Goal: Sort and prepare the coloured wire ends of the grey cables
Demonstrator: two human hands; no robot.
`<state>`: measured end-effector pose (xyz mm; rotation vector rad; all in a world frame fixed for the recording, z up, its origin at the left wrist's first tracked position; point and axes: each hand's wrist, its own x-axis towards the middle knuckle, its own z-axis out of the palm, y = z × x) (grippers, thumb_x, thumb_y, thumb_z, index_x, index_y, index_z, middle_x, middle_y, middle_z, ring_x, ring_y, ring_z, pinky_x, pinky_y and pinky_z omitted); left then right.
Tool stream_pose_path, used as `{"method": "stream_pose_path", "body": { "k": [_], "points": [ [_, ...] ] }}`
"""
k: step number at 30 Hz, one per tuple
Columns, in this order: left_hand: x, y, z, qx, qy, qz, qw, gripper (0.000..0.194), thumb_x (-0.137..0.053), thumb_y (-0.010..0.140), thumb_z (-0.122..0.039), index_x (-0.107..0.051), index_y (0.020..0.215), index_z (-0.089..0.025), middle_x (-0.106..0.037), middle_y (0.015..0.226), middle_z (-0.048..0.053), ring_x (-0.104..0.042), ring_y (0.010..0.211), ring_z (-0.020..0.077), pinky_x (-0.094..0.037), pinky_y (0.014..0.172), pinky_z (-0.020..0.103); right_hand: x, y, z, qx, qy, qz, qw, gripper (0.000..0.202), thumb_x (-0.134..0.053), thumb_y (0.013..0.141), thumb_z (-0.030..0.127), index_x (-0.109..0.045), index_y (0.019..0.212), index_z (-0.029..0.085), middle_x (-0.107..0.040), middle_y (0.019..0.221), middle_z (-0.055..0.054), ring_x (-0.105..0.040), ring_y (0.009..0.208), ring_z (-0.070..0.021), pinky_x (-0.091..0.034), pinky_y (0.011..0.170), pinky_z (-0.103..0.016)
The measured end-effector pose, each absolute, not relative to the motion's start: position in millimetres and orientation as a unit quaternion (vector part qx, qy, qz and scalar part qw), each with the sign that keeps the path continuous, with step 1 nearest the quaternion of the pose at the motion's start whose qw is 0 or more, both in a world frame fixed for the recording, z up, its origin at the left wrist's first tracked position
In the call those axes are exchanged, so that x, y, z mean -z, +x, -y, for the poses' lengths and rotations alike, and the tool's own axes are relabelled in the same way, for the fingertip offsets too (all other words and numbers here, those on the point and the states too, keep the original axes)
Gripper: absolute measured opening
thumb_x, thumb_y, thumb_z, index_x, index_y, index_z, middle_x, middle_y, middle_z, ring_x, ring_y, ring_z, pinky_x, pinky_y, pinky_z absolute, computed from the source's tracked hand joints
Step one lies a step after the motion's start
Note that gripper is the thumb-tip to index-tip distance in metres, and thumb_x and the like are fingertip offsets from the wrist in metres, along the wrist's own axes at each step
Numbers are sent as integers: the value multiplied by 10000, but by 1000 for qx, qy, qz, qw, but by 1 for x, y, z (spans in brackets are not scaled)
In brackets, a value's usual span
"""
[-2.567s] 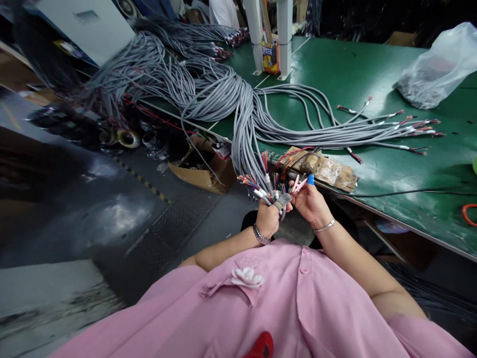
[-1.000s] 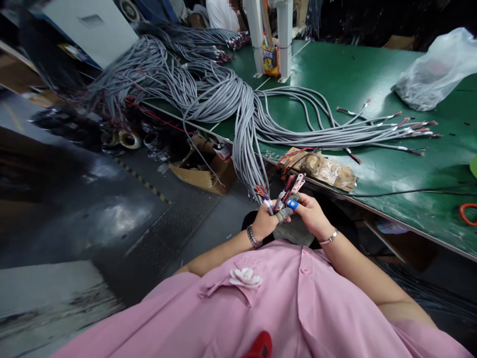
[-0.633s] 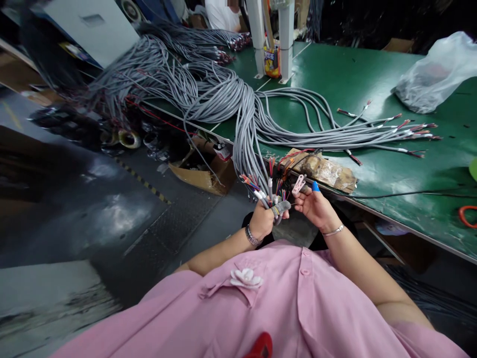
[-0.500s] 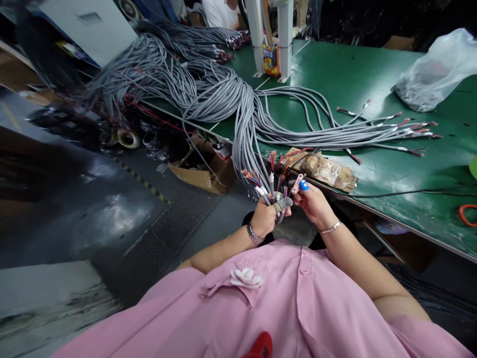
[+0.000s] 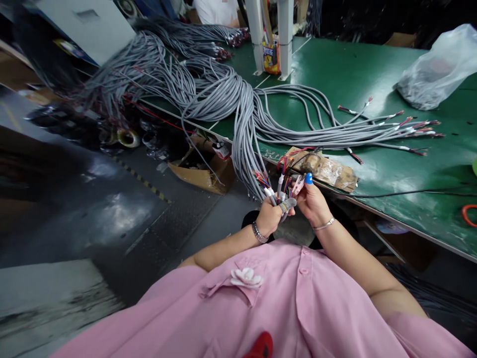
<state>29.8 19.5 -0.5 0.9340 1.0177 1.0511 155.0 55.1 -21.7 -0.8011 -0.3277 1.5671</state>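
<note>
Grey cable ends (image 5: 269,192), with white sleeves and fine coloured wires, are gathered in the left hand (image 5: 271,215), which is closed around them; its thumb wears a grey cover (image 5: 287,205). Just beside it, the right hand (image 5: 314,203) holds a pink clip (image 5: 297,185) in a narrow pinch, but how each finger presses I cannot tell; its thumb carries a blue cover (image 5: 308,178) and points upward. Compared with half a second ago, the left hand has come closer to the right one and the cable ends stand nearer to the clip, so I judge that the work is concentrated between the two hands. Beyond the left hand, a thick bundle of grey cables (image 5: 244,132) hangs over the edge of the green worktop (image 5: 346,69). Close beyond the right hand lies a brown taped board (image 5: 330,170); farther to its right sits a plastic bag (image 5: 434,69), without readable writing. Far ahead of both hands, a yellow and red packet (image 5: 271,57) has large letters, which I cannot read with certainty.
</note>
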Motion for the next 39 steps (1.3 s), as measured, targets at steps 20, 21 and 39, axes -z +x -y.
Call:
{"method": "stream_pose_path", "body": {
  "k": [20,21,39],
  "points": [
    [-9,28,-15,-564,359,-420,614,316,-786,701,-368,-566,613,-159,-574,530,-25,-512,461,76,-372,442,203,5,170,-42,-698,-363,224,575,348,-734,750,525,-680,822,189,-669,740,-5,-584,637,-105,-476,562,-218],
    [-10,31,-17,-570,352,-422,611,322,-784,704,-371,-561,610,-157,-572,530,-25,-513,464,75,-366,441,201,4,170,-42,-693,-368,224,579,343,-739,747,521,-676,798,187,-655,712,2,-574,623,-101,-469,556,-217],
    [6,38,-15,-558,395,-458,569,310,-764,718,-376,-560,629,-161,-550,504,-38,-458,419,60,-346,436,194,10,160,-46,-698,-348,134,612,279,-782,728,452,-697,804,198,-718,778,-4,-610,668,-111,-470,586,-226]
  ]
}}
